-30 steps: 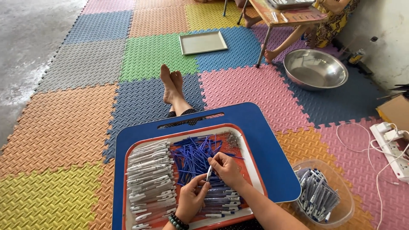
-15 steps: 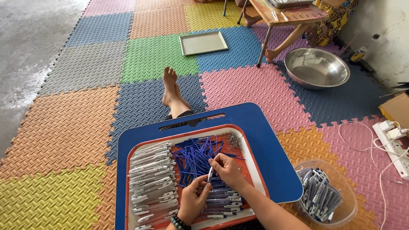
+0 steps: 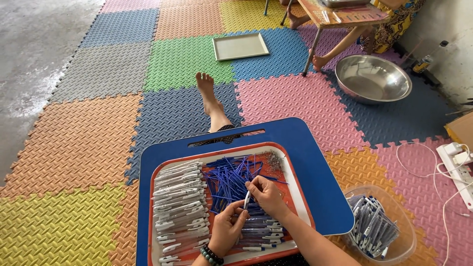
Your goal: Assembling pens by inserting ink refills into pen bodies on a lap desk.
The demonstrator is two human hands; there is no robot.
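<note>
- Orange-rimmed tray (image 3: pixel 288 170) sits on a blue lap table (image 3: pixel 315 162); every place below is told from that tray.
- Over the tray's near middle, the right hand (image 3: pixel 268 196) pinches a thin white pen part (image 3: pixel 246 199) between thumb and forefinger, fingertips closed on it; the part stands nearly upright.
- Just below and left of it, the left hand (image 3: pixel 227 229) meets the part's lower end, fingers curled together around it; whether it grips a second piece there I cannot tell, as the fingers hide it.
- On the tray's left half lie rows of grey-white pen barrels (image 3: pixel 180 202); in its middle, a loose heap of blue refills (image 3: pixel 229 177); near its far right corner, a small pile of tiny springs (image 3: pixel 273 160); along its near edge, finished clear pens (image 3: pixel 261 236).
- Right of the tray, on the floor mat (image 3: pixel 88 143), a clear plastic tub (image 3: pixel 379 229) holds more pens.
- Risks, as I judge them: the slim part could slip from the pinch and drop among the refills; a knock of the wrist could scatter the springs; a shifted leg could tilt the lap table and slide the rows.
</note>
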